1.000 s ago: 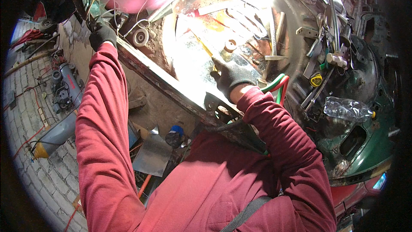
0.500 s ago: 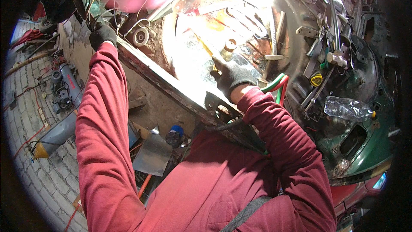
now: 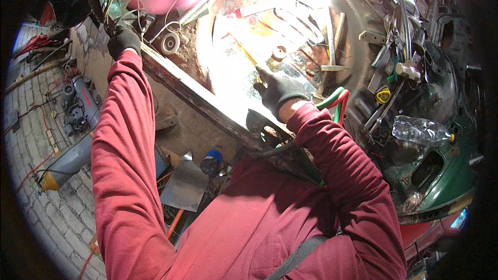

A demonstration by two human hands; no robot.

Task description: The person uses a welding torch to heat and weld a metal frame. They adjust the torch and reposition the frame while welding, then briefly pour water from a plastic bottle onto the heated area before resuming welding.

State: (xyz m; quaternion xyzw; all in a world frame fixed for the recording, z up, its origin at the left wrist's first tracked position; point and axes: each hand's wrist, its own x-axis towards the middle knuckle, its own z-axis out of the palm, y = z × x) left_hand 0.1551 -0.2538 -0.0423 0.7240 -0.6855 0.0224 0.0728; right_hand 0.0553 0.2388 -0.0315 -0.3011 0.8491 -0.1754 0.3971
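My right hand [image 3: 280, 91], in a dark glove, is closed around a gas torch [image 3: 246, 52] with a thin brass-coloured tube. The tube points up and left over a bright, glare-washed metal panel [image 3: 228, 80]. Green and red hoses [image 3: 340, 99] curve out beside the right wrist. At the upper left, my gloved left hand [image 3: 124, 42] is closed by the end of a rusty metal sill [image 3: 192, 92], close to some thin wires; what its fingers hold is hidden. A small round spool-like piece [image 3: 279, 53] sits just beyond the right hand.
A hammer [image 3: 409, 71], a yellow tape measure [image 3: 383, 95] and other hand tools lie at the right. Near them rests a clear plastic bottle [image 3: 421, 131] on green bodywork. An abrasive disc [image 3: 170, 44] is beyond the sill. A grey cylindrical machine [image 3: 85, 98] stands on the brick floor.
Both hands hold nearly the same places. The right hand and torch have shifted very slightly, and the view has barely moved.
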